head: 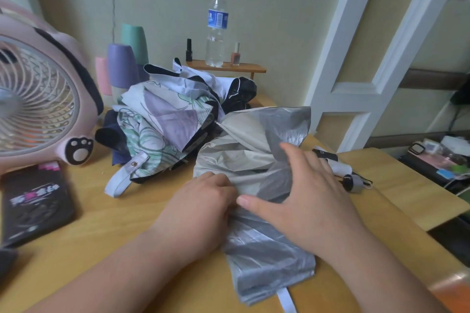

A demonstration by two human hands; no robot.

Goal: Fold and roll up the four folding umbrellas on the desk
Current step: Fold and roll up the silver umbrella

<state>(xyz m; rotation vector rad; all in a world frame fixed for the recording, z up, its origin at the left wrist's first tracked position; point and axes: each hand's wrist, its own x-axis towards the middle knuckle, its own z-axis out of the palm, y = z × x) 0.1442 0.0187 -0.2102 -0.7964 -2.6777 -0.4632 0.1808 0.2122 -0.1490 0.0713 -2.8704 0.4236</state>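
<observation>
Desk fan (38, 99): pink, with a paw print on its foot, standing at the far left of the wooden desk (114, 223).
Black box (35, 201): lies flat in front of the fan, pink lettering on top.
Tumblers (122, 66): pink, purple and teal, upright against the wall behind the umbrella heap.
Floral umbrella (157, 122): collapsed but loose, in a crumpled heap with dark-lined canopies at mid-desk; its snap strap (122, 175) hangs toward the near edge.
Wooden shelf (251, 68): small, at the wall, carrying a water bottle (216, 30) between two nail polish bottles.
Left hand (201, 208): fingers curled, gripping a fold of the silver umbrella's left side.
Silver umbrella (254, 165): beige and silver canopy, lying lengthwise in front of the person, near end already flattened into pleats, far end still puffed.
Right hand (312, 193): fingers spread and straight, pressing flat on the canopy, thumb pointing toward the left hand.
Handle (338, 168): black and white, just beyond the right fingers.
</observation>
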